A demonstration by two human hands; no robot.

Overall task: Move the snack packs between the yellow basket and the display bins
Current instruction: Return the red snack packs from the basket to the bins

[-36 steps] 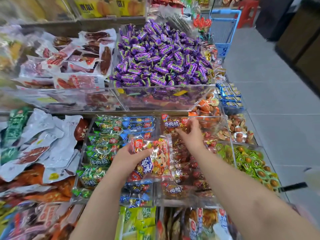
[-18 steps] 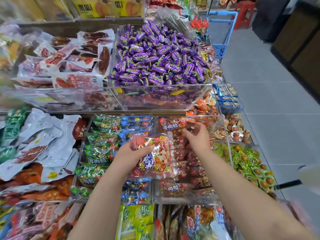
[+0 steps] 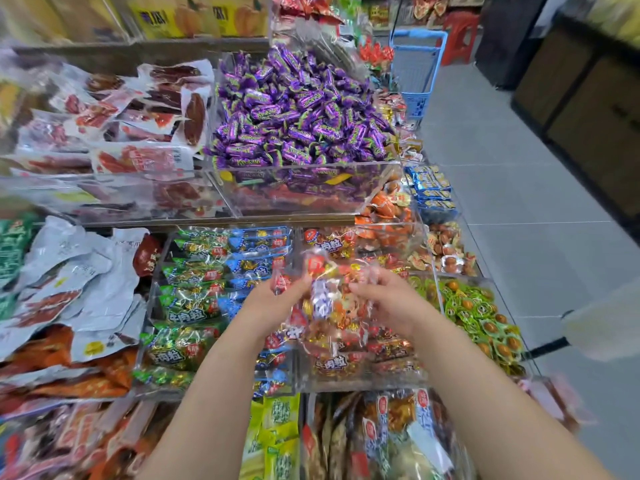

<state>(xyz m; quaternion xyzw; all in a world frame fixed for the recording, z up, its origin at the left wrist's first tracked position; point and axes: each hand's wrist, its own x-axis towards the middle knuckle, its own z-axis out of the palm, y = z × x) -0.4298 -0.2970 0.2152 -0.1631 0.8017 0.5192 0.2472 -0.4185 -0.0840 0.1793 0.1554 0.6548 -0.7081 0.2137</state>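
my left hand [image 3: 277, 301] and right hand [image 3: 389, 304] both pinch one pack [image 3: 329, 299], fingers curled on its side edges. they hold it crinkled just above the red bin [image 3: 363, 384] at the front middle of the display. i read this as setting it in. to do that well i'd level the pack, lower it onto the matching red packs and let go only once it rests inside the walls, clear of the divider toward the green bin [image 3: 149, 327]. the film looks slippery, so i'd grip lightly and evenly. purple candy [image 3: 298, 116] fills the bin behind. i can't pick out the yellow basket.
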